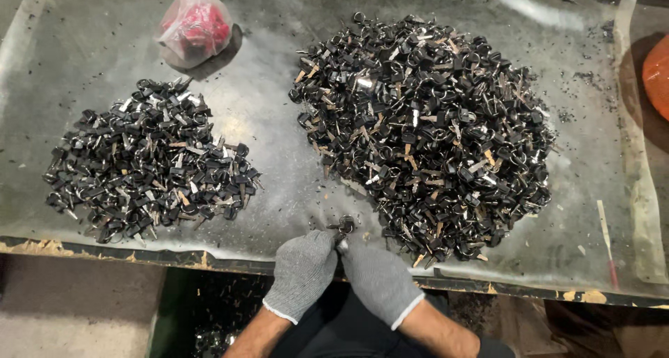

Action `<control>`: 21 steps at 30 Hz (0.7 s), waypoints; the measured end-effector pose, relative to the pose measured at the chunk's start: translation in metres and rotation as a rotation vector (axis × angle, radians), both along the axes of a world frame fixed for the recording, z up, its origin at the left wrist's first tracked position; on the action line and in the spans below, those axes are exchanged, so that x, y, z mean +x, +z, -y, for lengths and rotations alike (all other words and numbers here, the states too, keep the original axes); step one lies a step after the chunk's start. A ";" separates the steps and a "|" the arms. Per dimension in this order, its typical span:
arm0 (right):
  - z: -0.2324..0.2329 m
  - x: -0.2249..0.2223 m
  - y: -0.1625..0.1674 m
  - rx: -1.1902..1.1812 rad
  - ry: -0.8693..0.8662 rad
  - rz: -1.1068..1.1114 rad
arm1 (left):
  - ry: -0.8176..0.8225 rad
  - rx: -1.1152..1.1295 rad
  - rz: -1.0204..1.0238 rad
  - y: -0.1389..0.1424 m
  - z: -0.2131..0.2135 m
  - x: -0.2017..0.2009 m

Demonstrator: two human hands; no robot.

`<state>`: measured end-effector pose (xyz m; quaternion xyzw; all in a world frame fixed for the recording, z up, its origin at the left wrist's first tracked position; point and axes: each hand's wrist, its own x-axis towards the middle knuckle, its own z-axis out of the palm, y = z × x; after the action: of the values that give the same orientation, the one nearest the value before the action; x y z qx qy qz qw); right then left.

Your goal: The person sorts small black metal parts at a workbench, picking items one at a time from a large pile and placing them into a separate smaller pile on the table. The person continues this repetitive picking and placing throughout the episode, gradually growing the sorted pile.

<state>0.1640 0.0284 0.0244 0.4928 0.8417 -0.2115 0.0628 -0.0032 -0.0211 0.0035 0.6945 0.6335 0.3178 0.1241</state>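
- Where the bench top [104, 44] runs farthest left, a smaller heap of black clips [150, 159] lies spread flat, well apart from both hands.
- Behind it, near the far edge, sits a knotted clear plastic bag [195, 25] with red pieces inside; no label shows.
- Close to the near edge, the left hand [303, 271] in a grey knit glove is curled shut, fingers pinching a small black clip [343, 225] that juts forward, away from the body.
- Touching it, the gloved right hand [380, 281] closes on the same clip from the other side; both are equally near.
- Just right of the fingertips rises the large heap of clips [425, 131].
- An orange object [656, 75] shows at the far right edge.
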 end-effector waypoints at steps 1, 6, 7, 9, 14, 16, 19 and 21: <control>-0.008 0.001 0.001 -0.117 0.038 -0.060 | -0.010 0.013 -0.017 0.001 0.000 0.000; -0.021 0.004 0.005 -0.273 -0.046 -0.111 | 0.043 -0.023 -0.010 0.001 0.001 0.000; -0.018 0.003 0.004 -0.186 -0.030 -0.039 | 0.044 0.002 -0.015 0.000 0.002 0.001; -0.008 0.002 0.000 -0.041 -0.005 0.110 | 0.050 -0.054 -0.040 -0.003 0.001 0.002; -0.016 0.013 -0.008 -0.135 -0.030 -0.162 | 0.175 -0.116 -0.114 -0.005 -0.002 -0.011; -0.019 0.017 -0.010 -0.124 -0.009 -0.181 | 0.435 -0.217 -0.273 -0.003 -0.007 -0.022; -0.014 0.016 -0.011 -0.068 -0.022 -0.165 | 0.493 0.327 -0.137 0.001 -0.021 -0.034; -0.009 0.011 -0.012 -0.100 -0.085 -0.120 | 0.412 0.119 -0.016 -0.001 -0.045 -0.030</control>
<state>0.1753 0.0373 0.0119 0.5109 0.8106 -0.2848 0.0279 -0.0336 0.0241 0.0022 0.5588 0.7431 0.3680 0.0104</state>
